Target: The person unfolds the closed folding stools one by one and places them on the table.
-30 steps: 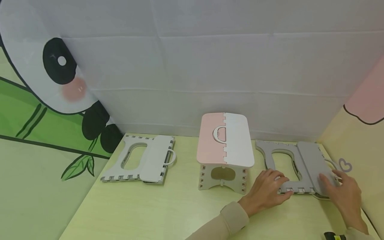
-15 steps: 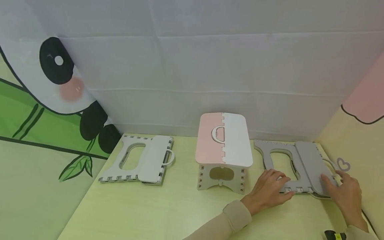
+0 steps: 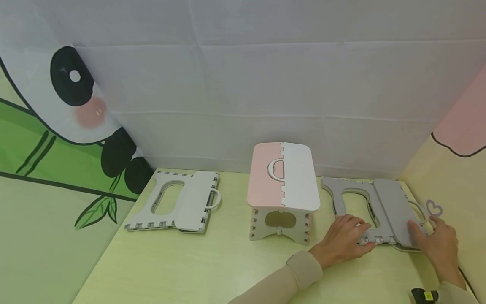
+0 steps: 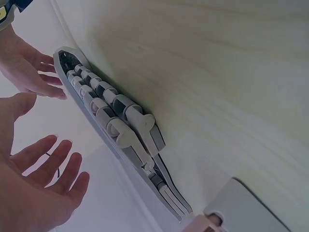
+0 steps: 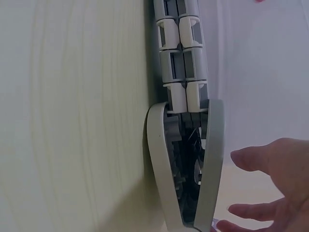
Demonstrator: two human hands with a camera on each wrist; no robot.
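A grey folding step stool (image 3: 396, 209) lies folded flat at the right of the table. Over its front edge hovers my left hand (image 3: 343, 240), fingers loosely bent; the left wrist view shows this hand (image 4: 46, 186) spread with a gap to the stool's hinged side (image 4: 108, 104). My right hand (image 3: 438, 245) is at the stool's right end, by its carry handle (image 3: 419, 211). In the right wrist view, the thumb of the right hand (image 5: 287, 176) is apart from the stool panel (image 5: 212, 159); whether the other fingertips touch it cannot be told.
A pink and white step stool (image 3: 282, 177) stands unfolded in the middle of the table (image 3: 182, 266). A white folded stool (image 3: 193, 202) lies flat at the left. Behind the table hangs a pale cloth (image 3: 228, 84); a printed wall (image 3: 452, 181) borders its right side.
My left hand has shifted slightly right along the grey stool's front edge. The right hand has barely moved. All the stools stay in place; the head view has turned a little.
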